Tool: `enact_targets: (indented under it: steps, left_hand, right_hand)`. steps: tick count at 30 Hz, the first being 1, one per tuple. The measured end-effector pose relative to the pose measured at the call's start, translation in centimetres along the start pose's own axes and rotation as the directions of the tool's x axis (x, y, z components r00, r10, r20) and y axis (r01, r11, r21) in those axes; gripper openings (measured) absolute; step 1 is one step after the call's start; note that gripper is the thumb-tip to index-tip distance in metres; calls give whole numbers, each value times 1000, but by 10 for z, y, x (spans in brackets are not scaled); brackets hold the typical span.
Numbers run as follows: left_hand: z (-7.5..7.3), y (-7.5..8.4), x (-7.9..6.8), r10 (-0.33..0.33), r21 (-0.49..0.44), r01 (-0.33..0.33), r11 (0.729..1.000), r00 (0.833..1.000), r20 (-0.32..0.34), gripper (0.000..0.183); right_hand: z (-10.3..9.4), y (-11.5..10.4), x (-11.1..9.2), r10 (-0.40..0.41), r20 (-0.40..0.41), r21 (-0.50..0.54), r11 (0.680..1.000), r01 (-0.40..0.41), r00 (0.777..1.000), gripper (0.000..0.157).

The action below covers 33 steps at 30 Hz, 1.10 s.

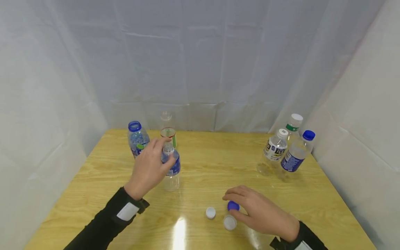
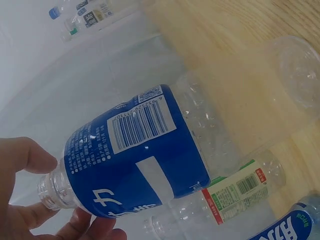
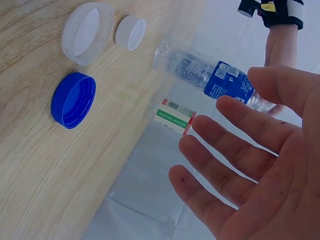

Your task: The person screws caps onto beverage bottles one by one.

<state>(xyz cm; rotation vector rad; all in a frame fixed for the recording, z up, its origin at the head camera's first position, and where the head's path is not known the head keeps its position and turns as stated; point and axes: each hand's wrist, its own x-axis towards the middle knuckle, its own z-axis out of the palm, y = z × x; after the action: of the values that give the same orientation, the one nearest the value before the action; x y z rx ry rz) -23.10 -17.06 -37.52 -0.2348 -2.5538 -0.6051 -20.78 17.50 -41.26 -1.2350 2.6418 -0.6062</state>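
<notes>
Thumb and fingers of my left hand (image 1: 151,166) curl round the neck of a clear plastic bottle (image 1: 172,181) with a blue label, which stands upright on the table. No cap shows on that neck in the left wrist view. Low above the table at the front, my right hand (image 1: 259,212) has its fingers spread and loosely bent, holding nothing. Close by its fingertips lie a blue cap (image 1: 233,206) and a larger translucent whitish cap (image 1: 230,222). A small white cap (image 1: 210,213) lies a little to their left.
Behind the left hand stand a bluish open-necked bottle (image 1: 135,139) and a clear bottle with a green-and-red-edged label (image 1: 168,132). Three capped bottles cluster at the right: one with a white cap (image 1: 282,133), one green-ringed (image 1: 292,127), one blue-capped (image 1: 292,159). Pale sheeting (image 1: 200,69) encloses the wooden table.
</notes>
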Motion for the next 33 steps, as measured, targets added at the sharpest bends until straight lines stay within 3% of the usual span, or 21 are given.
enact_targets:
  steps: [7,12,16,21,23,25,28,33]
  left_hand:
    - [5,-10,-5,-24,-51,23,998,1000,-11,63]
    - [9,-20,-15,-107,-119,115,986,992,74,81]
    - [17,-29,-23,-176,-193,213,958,966,189,100]
    - [29,-38,-33,-241,-295,338,894,916,321,120]
    - [33,-40,-36,-259,-328,382,864,896,360,126]
    - [37,-42,-38,-260,-347,397,850,888,380,130]
    - [42,-44,-39,-250,-365,392,844,891,378,128]
    - [47,-45,-39,-244,-366,370,854,906,346,111]
  right_hand:
    - [-1,0,-1,28,13,3,1000,-28,1000,34]
    - [-1,0,-2,36,21,5,999,-36,999,34]
    - [0,2,-4,36,15,3,999,-36,999,35]
    - [1,4,-6,28,6,0,1000,-28,1000,38]
    - [1,5,-7,29,6,-2,1000,-29,1000,39]
    - [1,6,-7,32,4,-3,999,-32,999,40]
    - [2,7,-7,39,1,-3,999,-39,999,40]
    - [2,8,-8,48,8,-1,999,-48,999,40]
